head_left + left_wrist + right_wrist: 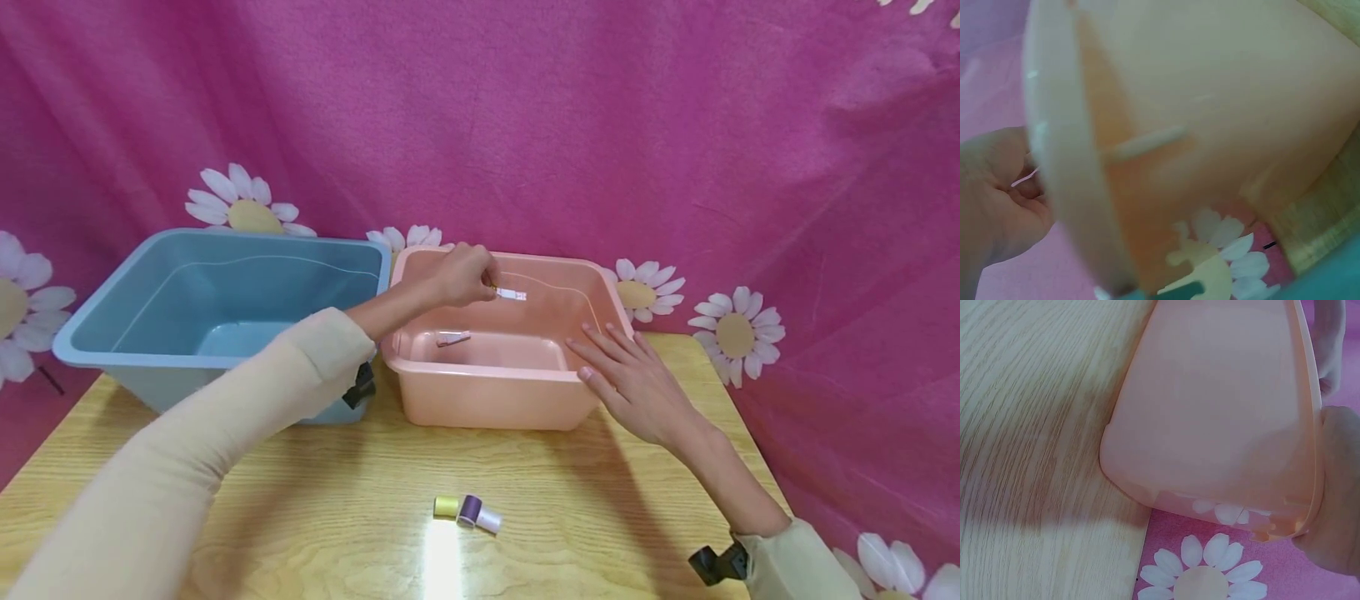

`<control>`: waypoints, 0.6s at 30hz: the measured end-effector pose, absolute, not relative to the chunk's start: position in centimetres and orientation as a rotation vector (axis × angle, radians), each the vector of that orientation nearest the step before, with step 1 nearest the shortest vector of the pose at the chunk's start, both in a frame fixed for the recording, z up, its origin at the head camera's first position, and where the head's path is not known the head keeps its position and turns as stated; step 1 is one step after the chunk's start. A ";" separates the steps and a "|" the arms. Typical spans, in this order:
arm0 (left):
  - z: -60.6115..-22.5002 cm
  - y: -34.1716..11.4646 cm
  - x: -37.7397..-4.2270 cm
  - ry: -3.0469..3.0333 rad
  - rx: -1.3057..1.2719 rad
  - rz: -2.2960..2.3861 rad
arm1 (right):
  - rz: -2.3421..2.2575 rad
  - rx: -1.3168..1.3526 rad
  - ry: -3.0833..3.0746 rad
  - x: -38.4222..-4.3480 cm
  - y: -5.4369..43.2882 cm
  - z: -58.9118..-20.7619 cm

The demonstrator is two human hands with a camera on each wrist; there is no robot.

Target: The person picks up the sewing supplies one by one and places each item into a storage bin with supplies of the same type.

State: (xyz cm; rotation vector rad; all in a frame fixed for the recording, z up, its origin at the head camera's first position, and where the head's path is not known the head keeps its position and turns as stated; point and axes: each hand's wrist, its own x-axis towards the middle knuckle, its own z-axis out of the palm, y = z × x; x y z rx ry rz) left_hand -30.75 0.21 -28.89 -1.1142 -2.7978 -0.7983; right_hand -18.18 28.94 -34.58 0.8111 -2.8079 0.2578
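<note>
My left hand [467, 277] hangs over the pink tub [495, 402], with its fingers curled and pinching a small, flat white-and-pink strip [512, 294]. In the left wrist view, a thin pale edge of the strip [1024, 178] shows by the fingers; the tub's rim hides the rest. Another small pinkish strip [453, 338] lies inside the tub, toward its left end. My right hand [637, 387] rests on the tub's right rim with its fingers spread; in the right wrist view, that hand [1340, 494] shows beside the rim.
To the left stands a blue tub [225, 360], close beside the pink one. On the wooden table [600, 517] in front lie a yellow thread spool [446, 507], a purple spool [470, 509] and a pale lilac spool [489, 521]. A magenta flowered cloth [525, 125] hangs behind.
</note>
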 end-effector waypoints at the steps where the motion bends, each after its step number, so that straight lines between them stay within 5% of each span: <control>1: -29.1 0.3 -30.8 -2.803 -1.110 -0.801 | 0.258 0.811 -2.811 -18.2 29.0 -34.6; 18: -32.4 1.4 -32.2 -2.849 -1.115 -0.840 | 0.267 0.817 -2.818 -18.3 29.0 -34.7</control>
